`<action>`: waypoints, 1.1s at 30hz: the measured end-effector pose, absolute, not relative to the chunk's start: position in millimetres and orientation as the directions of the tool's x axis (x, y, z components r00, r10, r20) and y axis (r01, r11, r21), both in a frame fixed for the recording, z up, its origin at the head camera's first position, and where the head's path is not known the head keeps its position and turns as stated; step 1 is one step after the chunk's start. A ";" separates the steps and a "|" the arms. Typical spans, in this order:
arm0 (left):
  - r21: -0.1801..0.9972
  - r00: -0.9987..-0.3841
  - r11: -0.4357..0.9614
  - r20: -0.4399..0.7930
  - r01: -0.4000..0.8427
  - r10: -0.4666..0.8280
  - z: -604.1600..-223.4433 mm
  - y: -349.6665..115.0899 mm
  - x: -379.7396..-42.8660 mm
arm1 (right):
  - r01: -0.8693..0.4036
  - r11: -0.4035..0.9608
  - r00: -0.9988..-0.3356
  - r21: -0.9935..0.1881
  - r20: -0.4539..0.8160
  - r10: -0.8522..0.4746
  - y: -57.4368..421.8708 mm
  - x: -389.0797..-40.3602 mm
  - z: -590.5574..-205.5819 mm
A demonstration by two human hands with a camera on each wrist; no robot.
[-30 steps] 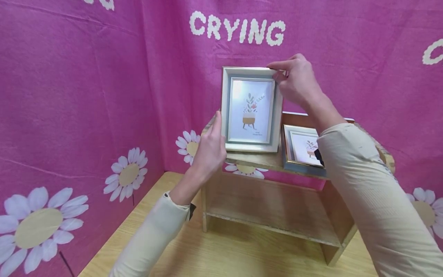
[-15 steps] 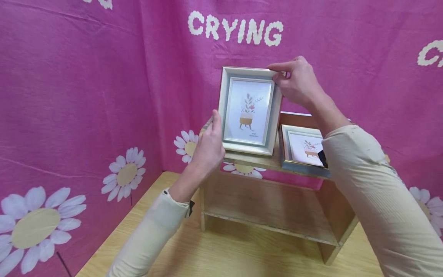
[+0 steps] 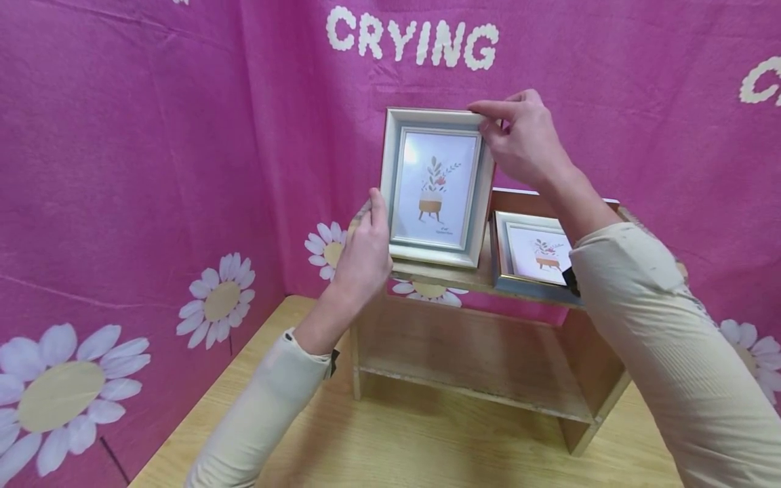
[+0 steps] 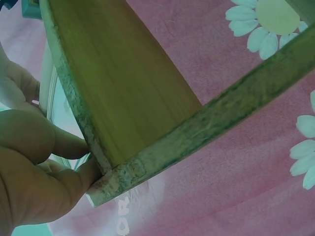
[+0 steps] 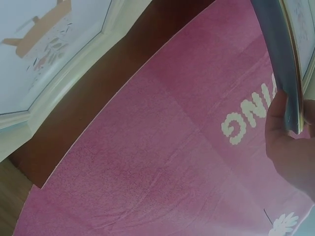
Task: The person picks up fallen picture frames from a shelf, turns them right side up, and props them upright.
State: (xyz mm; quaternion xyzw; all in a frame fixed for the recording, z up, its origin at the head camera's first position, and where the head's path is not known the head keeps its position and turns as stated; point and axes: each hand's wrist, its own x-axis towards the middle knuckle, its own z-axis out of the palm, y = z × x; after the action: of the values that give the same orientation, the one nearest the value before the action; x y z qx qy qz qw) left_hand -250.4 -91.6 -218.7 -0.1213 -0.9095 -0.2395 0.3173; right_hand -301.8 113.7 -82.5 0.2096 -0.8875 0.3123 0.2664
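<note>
A cream-and-blue picture frame (image 3: 432, 186) with a potted-plant print stands nearly upright over the left end of the wooden shelf unit's top (image 3: 421, 272), leaning slightly. My right hand (image 3: 526, 139) pinches its upper right corner; in the right wrist view thumb and fingers sit either side of the frame's edge (image 5: 281, 54). Low on its left side my left hand (image 3: 364, 254) grips the edge. The left wrist view has those fingers (image 4: 74, 145) right at the shelf's corner. A second picture frame (image 3: 537, 252) with a similar print lies on the top at the right, partly hidden by my right sleeve.
A reddish-brown panel (image 5: 93, 103) rises behind the second frame. Below the top is a lower shelf board (image 3: 470, 359), and the unit stands on a light wooden surface (image 3: 427, 447). Pink fabric (image 3: 152, 169) with daisies and white letters hangs at the back and left.
The frame has shifted slightly left and tilted a little clockwise, with both hands keeping hold of it. The camera view has also moved slightly.
</note>
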 end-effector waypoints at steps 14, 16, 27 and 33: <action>0.321 -0.745 0.877 0.664 0.357 0.060 -223.4 -90.2 -245.9 | -0.555 0.702 -0.764 -0.446 0.607 -0.219 123.7 -298.1 -87.0; 0.328 -0.748 0.876 0.661 0.355 0.056 -222.8 -89.8 -245.1 | -0.553 0.704 -0.768 -0.445 0.599 -0.225 125.9 -297.3 -86.9; 0.365 -0.741 0.856 0.671 0.366 0.031 -222.2 -87.8 -238.1 | -0.514 0.721 -0.819 -0.464 0.516 -0.251 143.6 -290.0 -87.1; 0.286 -0.631 0.857 0.774 0.428 0.057 -220.4 -82.1 -233.6 | -0.522 0.733 -0.814 -0.435 0.511 -0.276 160.3 -284.9 -90.0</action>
State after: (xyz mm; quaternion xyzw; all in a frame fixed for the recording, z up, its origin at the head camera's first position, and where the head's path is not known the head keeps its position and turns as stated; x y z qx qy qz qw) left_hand -233.6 -82.1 -220.4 -0.1388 -0.8736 -0.2283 0.4067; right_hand -284.9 160.3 -90.0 0.2200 -0.9067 0.2914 0.2112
